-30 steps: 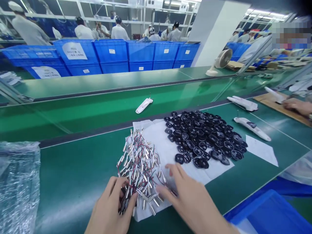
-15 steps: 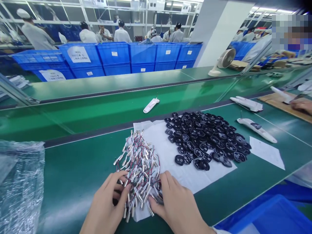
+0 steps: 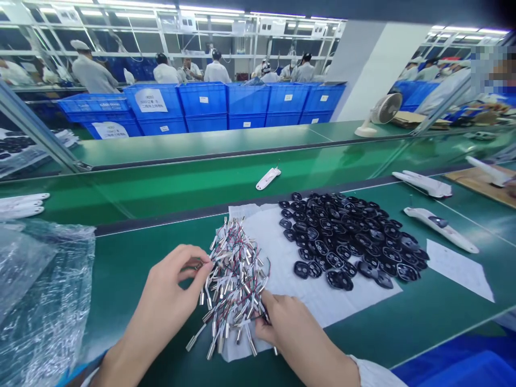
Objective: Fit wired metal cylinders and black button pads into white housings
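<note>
A heap of small silvery metal parts with thin red and dark wires [image 3: 237,279] lies on a white sheet [image 3: 278,279]. My left hand [image 3: 173,285] is at the heap's left edge, thumb and forefinger pinched together at a wired part, most of which the fingers hide. On the heap's lower right side, my right hand [image 3: 290,328] has its fingers curled in among the wires, closed on some of the wired parts. Its fingertips are partly hidden. To the right, a large pile of glossy black oval covers [image 3: 342,231] shares the sheet.
Clear plastic wrap [image 3: 48,285] lies at the left. A white handset shell [image 3: 268,178] rests on the green belt; another with a dark oval [image 3: 441,230] lies right, beside a paper slip [image 3: 459,269]. Blue crates [image 3: 205,102] and a fan [image 3: 382,110] stand beyond. Several people work behind.
My left hand has moved up and away from the heap's lower left, its fingers now pinched. My right hand stays at the right side, slightly lower. The camera view has shifted left.
</note>
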{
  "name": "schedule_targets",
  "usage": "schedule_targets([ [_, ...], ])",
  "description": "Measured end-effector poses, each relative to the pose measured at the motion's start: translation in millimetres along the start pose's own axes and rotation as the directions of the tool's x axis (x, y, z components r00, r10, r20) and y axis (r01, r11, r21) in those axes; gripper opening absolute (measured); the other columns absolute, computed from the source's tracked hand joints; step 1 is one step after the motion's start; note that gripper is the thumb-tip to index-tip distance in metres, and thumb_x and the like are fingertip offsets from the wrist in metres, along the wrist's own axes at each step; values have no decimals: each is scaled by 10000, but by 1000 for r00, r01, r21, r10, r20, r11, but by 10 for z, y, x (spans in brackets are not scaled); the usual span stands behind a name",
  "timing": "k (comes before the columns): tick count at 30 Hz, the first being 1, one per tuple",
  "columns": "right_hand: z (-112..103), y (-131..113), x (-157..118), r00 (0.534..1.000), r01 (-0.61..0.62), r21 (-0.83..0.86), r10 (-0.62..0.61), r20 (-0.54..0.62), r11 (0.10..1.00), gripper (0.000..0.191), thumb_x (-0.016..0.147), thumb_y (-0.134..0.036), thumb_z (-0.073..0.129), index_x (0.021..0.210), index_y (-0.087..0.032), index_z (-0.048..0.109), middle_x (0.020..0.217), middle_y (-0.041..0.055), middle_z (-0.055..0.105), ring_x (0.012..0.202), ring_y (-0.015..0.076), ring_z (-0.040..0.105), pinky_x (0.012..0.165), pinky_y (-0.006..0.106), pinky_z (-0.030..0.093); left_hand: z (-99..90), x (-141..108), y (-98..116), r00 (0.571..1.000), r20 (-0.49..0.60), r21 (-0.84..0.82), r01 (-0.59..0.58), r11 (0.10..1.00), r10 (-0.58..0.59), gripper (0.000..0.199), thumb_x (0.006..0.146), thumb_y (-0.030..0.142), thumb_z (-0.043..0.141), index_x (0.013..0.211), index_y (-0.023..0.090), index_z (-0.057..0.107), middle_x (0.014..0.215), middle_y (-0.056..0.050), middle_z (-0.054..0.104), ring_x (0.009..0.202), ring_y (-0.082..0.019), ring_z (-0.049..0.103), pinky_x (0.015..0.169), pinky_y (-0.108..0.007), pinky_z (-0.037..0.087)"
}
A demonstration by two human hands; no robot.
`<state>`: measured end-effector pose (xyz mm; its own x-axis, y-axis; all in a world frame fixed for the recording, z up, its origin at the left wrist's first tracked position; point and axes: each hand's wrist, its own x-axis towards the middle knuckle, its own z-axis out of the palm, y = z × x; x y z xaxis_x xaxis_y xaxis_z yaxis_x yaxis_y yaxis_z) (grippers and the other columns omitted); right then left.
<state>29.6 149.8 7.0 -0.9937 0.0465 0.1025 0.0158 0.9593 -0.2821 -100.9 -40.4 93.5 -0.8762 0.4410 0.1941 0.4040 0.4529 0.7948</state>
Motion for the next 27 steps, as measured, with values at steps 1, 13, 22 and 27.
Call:
schedule_targets([
  [1, -35, 25, 10, 996, -46, 80, 40, 74, 996, 198, 689, -35, 568, 744, -209, 490, 515, -57, 476, 412, 121, 396, 516, 309, 102, 15, 57, 12, 1000, -24, -7, -9, 1000, 9, 132, 915, 359, 635, 860, 248, 681, 919, -7, 694, 796, -144, 694, 699, -206, 623],
  [13, -686, 165, 177, 840, -438, 424, 193, 508, 793, 271, 1006, -148, 391, 748, -229, 371, 585, -83, 383, 367, 70, 378, 435, 226, 283, 314, 39, -220, 990, 87, 211, -131, 969, 114, 328, 970, 359, 576, 1285, 271, 602, 1302, -76, 616, 1180, -292, 623, 1002, -488, 541],
  [22, -1220, 425, 502, 896, -426, 495, 280, 344, 757, 290, 1012, -344, 396, 775, -219, 506, 551, -61, 471, 398, 109, 531, 434, 212, 411, 87, -913, -432, 923, 338, 382, 44, 923, -184, 217, 1007, 445, 536, 1028, 262, 648, 894, -20, 667, 737, -210, 683, 641, -286, 536],
  [27, -1069, 400, 907, 948, -317, 569, 244, 203, 759, 309, 1030, -392, 448, 807, -203, 548, 664, -29, 597, 461, 119, 640, 512, 227, 459, 268, -917, -371, 907, 352, 308, 120, 944, -231, 206, 1035, 330, 443, 946, 240, 605, 878, -24, 689, 712, -189, 690, 609, -261, 502],
])
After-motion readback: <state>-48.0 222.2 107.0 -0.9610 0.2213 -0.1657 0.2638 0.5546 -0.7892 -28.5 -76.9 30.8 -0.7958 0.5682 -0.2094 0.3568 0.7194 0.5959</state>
